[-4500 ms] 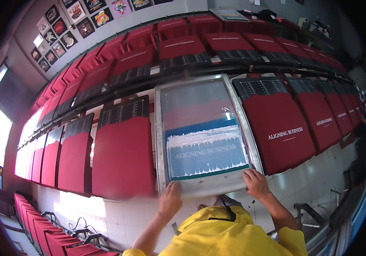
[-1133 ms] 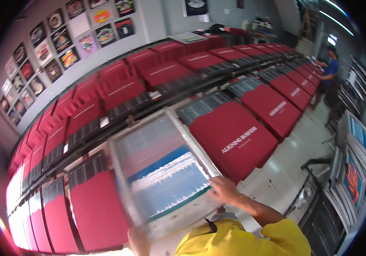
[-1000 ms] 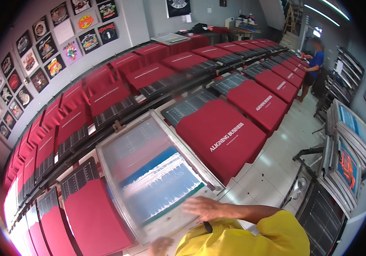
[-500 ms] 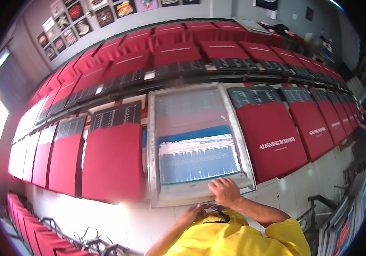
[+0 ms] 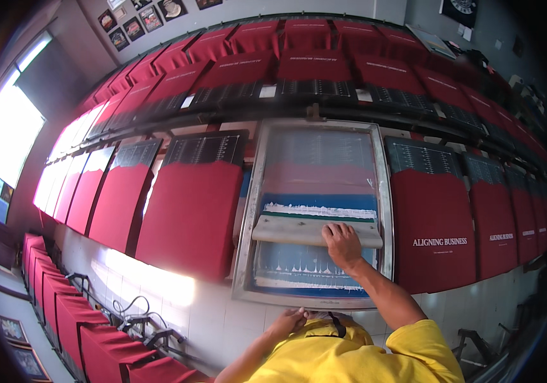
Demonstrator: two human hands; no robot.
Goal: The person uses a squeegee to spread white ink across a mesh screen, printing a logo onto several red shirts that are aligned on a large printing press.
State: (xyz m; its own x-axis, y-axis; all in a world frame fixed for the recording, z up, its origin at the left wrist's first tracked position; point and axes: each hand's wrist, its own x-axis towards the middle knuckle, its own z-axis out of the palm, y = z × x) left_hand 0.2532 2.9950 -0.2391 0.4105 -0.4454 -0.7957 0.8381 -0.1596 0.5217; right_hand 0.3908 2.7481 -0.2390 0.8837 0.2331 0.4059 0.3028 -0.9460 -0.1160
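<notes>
Long printing table, lined end to end with red shirts

The table [image 5: 177, 300] runs across the room, red shirts [image 5: 187, 217] lying flat side by side on its black pallets [image 5: 204, 148], and a metal-framed screen [image 5: 317, 210] lies over one shirt, squeegee [image 5: 299, 231] resting on its mesh.

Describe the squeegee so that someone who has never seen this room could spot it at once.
Find the metal-framed printing screen lying among rows of red shirts. Across its middle lies the squeegee, a pale wooden bar under the right hand, with a line of white ink just beyond it.
</notes>
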